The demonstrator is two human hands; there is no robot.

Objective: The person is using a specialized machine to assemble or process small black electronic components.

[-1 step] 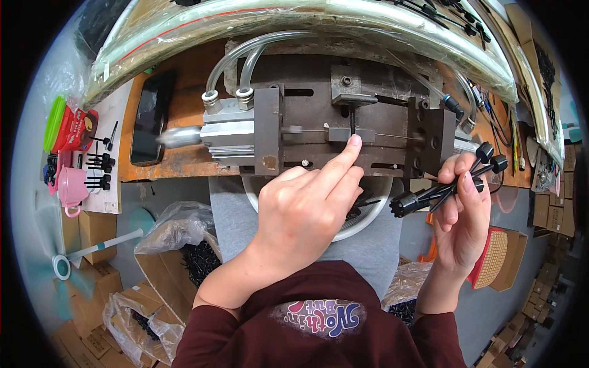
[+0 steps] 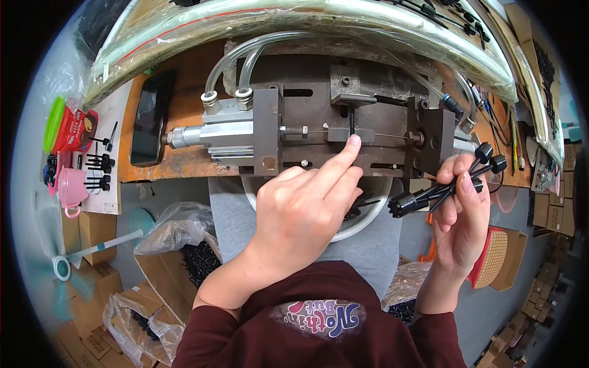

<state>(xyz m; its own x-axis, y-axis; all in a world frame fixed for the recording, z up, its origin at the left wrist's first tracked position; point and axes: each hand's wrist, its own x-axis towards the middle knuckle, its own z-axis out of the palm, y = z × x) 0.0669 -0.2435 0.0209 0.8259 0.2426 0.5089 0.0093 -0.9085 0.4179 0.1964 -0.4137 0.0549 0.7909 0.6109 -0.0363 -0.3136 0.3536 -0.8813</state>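
Observation:
My left hand (image 2: 300, 214) reaches forward with its index finger stretched out. The fingertip touches a small metal block (image 2: 362, 135) at the middle of a dark steel fixture (image 2: 319, 104), just under a thin black upright piece (image 2: 351, 120). The other fingers are curled and nothing shows in the hand. My right hand (image 2: 460, 227) is held up at the right of the fixture, closed around a bundle of black capped rods (image 2: 429, 195) that fan out to the upper right.
A silver air cylinder (image 2: 208, 134) with clear hoses (image 2: 236, 58) is mounted on the fixture's left. A white bowl (image 2: 368, 224) sits under it. A dark phone (image 2: 150, 119), a pink cup (image 2: 70, 187) and loose black parts (image 2: 95, 172) lie to the left. Bags of black parts in boxes (image 2: 184, 251) stand below.

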